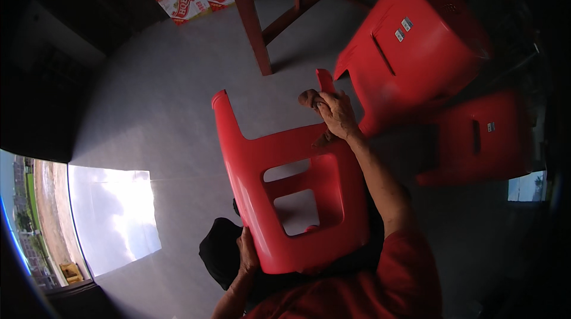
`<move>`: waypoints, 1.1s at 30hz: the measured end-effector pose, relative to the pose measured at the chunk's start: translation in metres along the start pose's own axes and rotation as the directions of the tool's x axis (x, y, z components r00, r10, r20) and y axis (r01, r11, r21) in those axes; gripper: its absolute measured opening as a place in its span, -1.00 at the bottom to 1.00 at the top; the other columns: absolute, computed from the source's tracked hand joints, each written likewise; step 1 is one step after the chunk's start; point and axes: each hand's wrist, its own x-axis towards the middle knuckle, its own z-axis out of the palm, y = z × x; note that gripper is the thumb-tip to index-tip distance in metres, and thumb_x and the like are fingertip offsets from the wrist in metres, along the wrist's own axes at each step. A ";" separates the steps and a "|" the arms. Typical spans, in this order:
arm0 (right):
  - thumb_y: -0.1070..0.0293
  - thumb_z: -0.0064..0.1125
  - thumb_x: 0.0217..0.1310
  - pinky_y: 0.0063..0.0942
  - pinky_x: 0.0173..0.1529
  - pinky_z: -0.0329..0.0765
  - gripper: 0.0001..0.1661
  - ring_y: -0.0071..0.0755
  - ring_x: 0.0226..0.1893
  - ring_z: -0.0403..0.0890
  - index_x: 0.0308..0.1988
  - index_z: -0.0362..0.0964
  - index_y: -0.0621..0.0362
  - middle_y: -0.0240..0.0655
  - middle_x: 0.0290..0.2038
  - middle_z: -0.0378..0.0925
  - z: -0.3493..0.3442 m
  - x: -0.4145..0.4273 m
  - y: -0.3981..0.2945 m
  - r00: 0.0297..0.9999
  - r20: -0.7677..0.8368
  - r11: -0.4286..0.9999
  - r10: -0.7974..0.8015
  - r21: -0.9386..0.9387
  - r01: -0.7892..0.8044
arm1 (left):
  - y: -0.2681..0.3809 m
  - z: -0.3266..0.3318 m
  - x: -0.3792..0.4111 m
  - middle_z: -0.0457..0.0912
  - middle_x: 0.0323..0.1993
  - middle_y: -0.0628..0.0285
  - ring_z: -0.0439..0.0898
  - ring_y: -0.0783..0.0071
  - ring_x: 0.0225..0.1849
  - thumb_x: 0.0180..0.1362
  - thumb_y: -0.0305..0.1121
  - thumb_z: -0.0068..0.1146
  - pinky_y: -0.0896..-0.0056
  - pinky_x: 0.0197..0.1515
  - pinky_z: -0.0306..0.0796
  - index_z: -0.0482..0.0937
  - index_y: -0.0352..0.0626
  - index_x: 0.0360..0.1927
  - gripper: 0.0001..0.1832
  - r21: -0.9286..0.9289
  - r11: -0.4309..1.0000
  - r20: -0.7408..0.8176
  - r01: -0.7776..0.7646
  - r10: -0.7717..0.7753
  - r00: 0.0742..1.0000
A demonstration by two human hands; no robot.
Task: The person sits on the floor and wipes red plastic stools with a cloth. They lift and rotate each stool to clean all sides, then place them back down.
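A red plastic stool (285,149) lies on its side across my lap, its legs pointing away from me. Through the large cut-out in its side I see the inside and the grey floor. My left hand (248,250) grips the stool's edge at the lower left, with part of the fingers hidden behind it. At the upper right, my right hand (337,113) is closed around a brown cloth (308,97) and rests by the stool's right leg (324,79). Another piece of the cloth hangs below that hand against the stool's side.
A stack of red plastic stools (401,64) stands close on the right, with another red stool (459,140) nearer me. Ahead is a wooden table leg (250,20) with crossbars. Printed cartons (185,2) sit at the back left. Bright light falls on the floor (178,96) from an opening at left.
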 end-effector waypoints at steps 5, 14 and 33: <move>0.29 0.00 0.19 -0.14 -0.14 0.55 -0.64 0.07 -0.19 0.57 -0.01 0.44 0.09 0.04 -0.26 0.53 0.053 0.069 0.073 0.991 -0.060 0.961 0.121 0.259 -0.101 | -0.004 -0.008 0.003 0.59 -0.39 0.26 0.50 0.57 -0.35 0.37 0.16 -0.37 0.45 -0.28 0.42 0.53 -0.34 -0.17 -0.32 -0.018 1.000 -0.004 0.025 -0.025 1.000; 0.43 -0.18 0.27 -0.39 -0.01 0.43 -0.68 -0.26 -0.11 0.52 -0.02 0.38 0.17 -0.17 -0.11 0.51 0.019 0.043 0.067 0.840 0.187 0.671 0.509 0.526 -0.523 | -0.018 -0.015 0.008 0.61 -0.30 0.25 0.54 0.55 -0.30 0.36 0.16 -0.31 0.47 -0.24 0.45 0.50 -0.28 -0.07 -0.37 -0.298 0.947 0.017 0.120 -0.121 0.993; 0.21 0.05 0.30 -0.33 0.24 0.27 -0.64 -0.48 0.06 0.28 0.00 0.19 0.09 -0.42 -0.01 0.21 -0.068 -0.230 -0.055 0.997 0.051 0.413 0.055 0.908 -0.070 | -0.013 -0.004 0.020 0.63 -0.24 0.14 0.59 0.43 -0.24 0.26 0.28 -0.19 0.44 -0.15 0.49 0.49 -0.37 0.01 -0.23 -0.217 0.974 0.065 -0.070 0.086 0.994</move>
